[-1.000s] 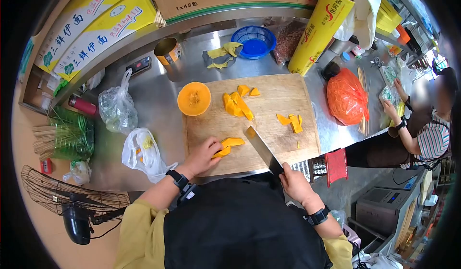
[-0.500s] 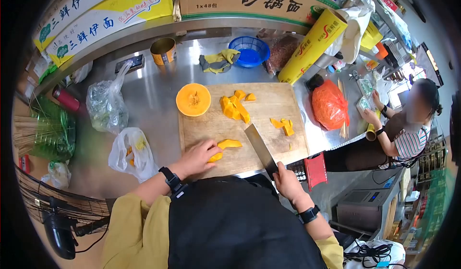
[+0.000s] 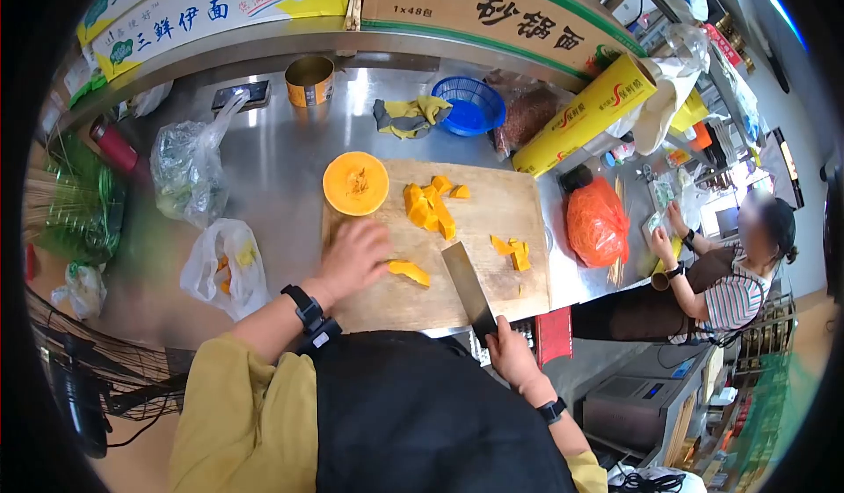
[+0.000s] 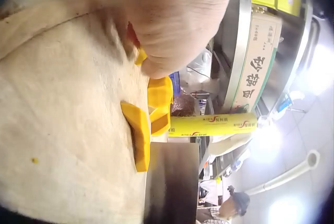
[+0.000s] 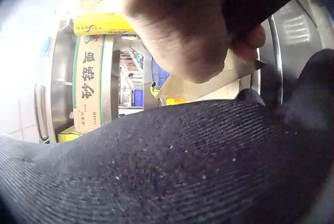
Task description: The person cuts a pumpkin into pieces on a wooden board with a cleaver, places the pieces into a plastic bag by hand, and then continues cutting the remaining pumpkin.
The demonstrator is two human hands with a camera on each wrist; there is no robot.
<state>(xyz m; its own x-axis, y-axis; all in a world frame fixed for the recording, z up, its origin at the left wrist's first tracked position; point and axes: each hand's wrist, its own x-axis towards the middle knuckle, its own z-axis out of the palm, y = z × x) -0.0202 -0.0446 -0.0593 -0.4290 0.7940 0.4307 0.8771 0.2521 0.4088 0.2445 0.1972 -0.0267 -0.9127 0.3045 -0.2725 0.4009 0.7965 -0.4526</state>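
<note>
Lying flat on the wooden cutting board [image 3: 492,203], the pumpkin slice [image 3: 410,272] sat just beside the left hand [image 3: 354,255]. That hand's fingers were blurred, so I could not tell whether they held anything. The cleaver [image 3: 466,286] slanted over the board right of the slice, its handle gripped by the curled fingers of the right hand [image 3: 512,352]. A halved pumpkin [image 3: 355,183] and cut chunks [image 3: 431,204] lay farther back, with the steel surface [image 3: 281,159] around them.
</note>
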